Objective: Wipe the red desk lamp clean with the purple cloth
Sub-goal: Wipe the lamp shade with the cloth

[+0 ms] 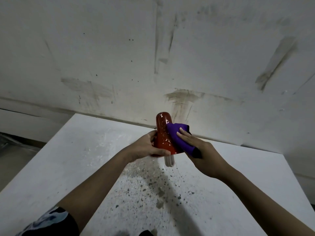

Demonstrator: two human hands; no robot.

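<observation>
Raised above the speckled white table, the red desk lamp is gripped near its shade's rim by the left hand, while the purple cloth is clutched in the right hand, thumb apparently tucked under, and pressed to the shade's right side. The shade looks wet; should that grip slip, the exposed white bulb could be knocked against the table and cracked. A scuffed, stained white wall is seen behind.
</observation>
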